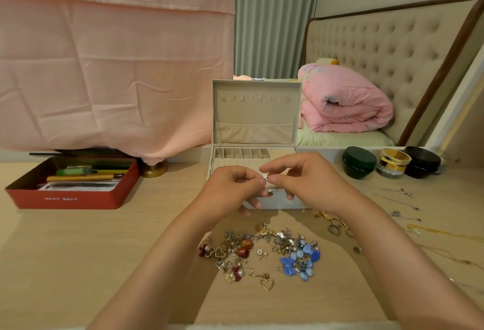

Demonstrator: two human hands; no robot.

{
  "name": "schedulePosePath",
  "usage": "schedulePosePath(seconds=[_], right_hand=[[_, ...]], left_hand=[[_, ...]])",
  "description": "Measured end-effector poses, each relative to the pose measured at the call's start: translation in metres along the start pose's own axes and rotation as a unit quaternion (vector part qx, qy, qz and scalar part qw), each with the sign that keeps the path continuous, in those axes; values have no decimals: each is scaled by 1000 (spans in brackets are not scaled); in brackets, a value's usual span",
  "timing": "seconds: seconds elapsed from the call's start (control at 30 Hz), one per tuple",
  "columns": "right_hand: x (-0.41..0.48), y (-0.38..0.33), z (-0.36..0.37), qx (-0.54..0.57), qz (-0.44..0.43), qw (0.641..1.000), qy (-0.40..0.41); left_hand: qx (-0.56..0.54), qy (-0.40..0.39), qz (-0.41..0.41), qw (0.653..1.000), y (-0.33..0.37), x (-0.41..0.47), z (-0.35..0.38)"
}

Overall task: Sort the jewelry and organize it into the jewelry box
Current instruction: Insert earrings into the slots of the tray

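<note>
A white jewelry box (pixel 255 117) stands open at the back of the wooden desk, lid upright, its top tray of small compartments showing. Just in front of it, my left hand (pixel 230 188) and my right hand (pixel 301 180) meet at the fingertips and pinch one small silver sparkly earring (pixel 265 177) between them. Below my wrists lies a loose pile of jewelry (pixel 262 248): red beads, heart-shaped pieces, pearls, blue bow earrings and a gold heart pendant (pixel 267 283). My hands hide the front part of the box's tray.
A red tin (pixel 70 198) with pens sits at left. A dark green jar (pixel 358 162), a gold-lidded jar (pixel 394 163) and a black jar (pixel 421 162) stand at right. Thin chains and rings (pixel 337 226) are strewn along the desk's right side.
</note>
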State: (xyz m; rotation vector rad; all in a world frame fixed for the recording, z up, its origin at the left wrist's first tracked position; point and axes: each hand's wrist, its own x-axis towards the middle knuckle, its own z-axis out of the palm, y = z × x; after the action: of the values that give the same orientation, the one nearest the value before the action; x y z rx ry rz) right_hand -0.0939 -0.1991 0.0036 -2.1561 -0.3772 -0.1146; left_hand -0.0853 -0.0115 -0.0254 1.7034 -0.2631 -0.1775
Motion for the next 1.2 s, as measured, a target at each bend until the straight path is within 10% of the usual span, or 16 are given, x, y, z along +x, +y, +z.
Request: schedulePosePath(seconds=[0.37,0.73,1.2], right_hand=[[12,-5,-3,43,-25,994,97],[48,-18,17,240,35,970,30],[90,-16,57,-67,-52,996,20]], left_hand=[[-87,-10,28,996,19,16,-1],[-95,19,58,994,16,25,-36],[132,176,77,972,-17,36,-83]])
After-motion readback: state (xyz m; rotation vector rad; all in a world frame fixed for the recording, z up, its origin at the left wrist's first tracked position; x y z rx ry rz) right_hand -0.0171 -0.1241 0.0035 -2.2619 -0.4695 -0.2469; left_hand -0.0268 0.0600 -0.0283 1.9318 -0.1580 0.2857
